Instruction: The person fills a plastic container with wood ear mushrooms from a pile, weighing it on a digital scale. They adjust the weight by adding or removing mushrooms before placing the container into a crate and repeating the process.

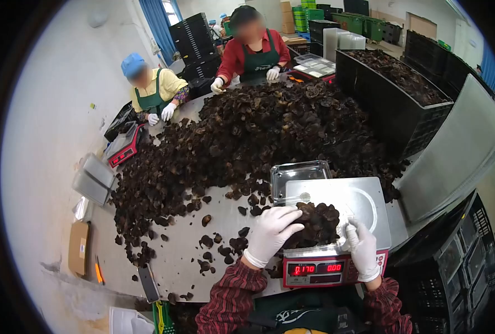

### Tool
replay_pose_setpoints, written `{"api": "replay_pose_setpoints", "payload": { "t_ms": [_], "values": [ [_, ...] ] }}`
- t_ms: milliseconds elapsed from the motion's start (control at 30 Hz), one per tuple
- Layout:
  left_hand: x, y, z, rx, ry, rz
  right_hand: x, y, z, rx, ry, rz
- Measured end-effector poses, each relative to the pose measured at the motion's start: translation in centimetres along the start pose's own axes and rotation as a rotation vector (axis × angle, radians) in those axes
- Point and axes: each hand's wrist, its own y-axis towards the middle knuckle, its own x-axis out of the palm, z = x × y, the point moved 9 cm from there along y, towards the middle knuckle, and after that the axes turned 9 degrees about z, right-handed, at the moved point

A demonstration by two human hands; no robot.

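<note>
On the scale: you were weighing a tray of dried fungus.
Left hand: fingers spread flat on it.
Right hand: fingers seemingly curled around the tray's edge.
Next: trim the portion, judging by the readout.

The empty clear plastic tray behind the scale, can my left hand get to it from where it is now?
Probably yes. The left hand rests on the portion of dark dried mushrooms on the silver scale; the empty clear plastic tray sits just beyond, uncovered, with nothing standing between.

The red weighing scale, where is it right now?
The scale sits at the table's near edge, lower right in the head view, under both gloved hands.
</note>
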Motion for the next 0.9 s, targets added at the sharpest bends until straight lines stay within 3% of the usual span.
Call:
{"api": "replay_pose_setpoints", "payload": {
  "t_ms": [33,67,167,233,300,333,400,467,500,567,633,700,767,833,900],
  "values": [
    [-0.8,0.4,-0.1,0.001,-0.025,0.073,0.1,-0.1,-1.0,-0.117,-0.056,0.022],
    [-1.7,0.5,-1.1,-0.058,-0.127,0.156,0.5,-0.1,-1.2,-0.082,-0.091,-0.005],
    [-2.0,1.0,-5.6,-0.251,-0.006,0.318,0.6,-0.8,-0.6,-0.040,-0.128,-0.044],
    [0.0,0.9,-10.4,-0.354,0.012,0.248,1.2,-0.6,-0.2,0.033,-0.134,-0.091],
    [3.8,-0.2,-14.3,-0.753,-0.458,0.057,2.0,-0.8,0.5,0.027,-0.055,-0.122],
    [3.7,-0.2,-14.1,-0.811,-0.665,0.111,2.4,-1.2,0.7,0.201,0.029,-0.224],
    [1.3,0.7,-11.7,-0.648,-0.752,0.320,2.4,-1.1,1.6,0.245,0.180,-0.222],
    [-0.7,-0.2,-9.4,-0.514,-0.763,0.374,2.4,-1.5,1.6,0.344,0.482,-0.250],
    [-2.1,-0.9,-7.8,-0.324,-0.598,0.284,2.2,-1.4,1.5,0.343,0.484,-0.245],
    [-4.0,-3.1,-4.4,-0.084,-0.226,0.224,2.4,-1.2,1.3,0.398,0.814,-0.241],
    [-3.1,-5.6,-3.4,-0.319,-0.206,0.119,2.7,-1.3,1.9,0.439,0.790,-0.311],
    [-0.2,-9.3,-5.0,-0.720,-0.479,0.092,2.3,-1.2,0.0,0.255,0.524,-0.376],
    [1.7,-11.2,-5.2,-0.931,-0.803,0.183,2.4,-1.0,0.1,0.259,0.546,-0.355],
    [1.9,-11.2,-4.7,-0.959,-0.831,0.184,3.0,-0.9,0.7,0.469,0.925,-0.341],
    [1.7,-10.9,-4.5,-0.994,-0.880,0.219,2.8,-1.0,1.0,0.477,0.837,-0.348]
  ]
}}
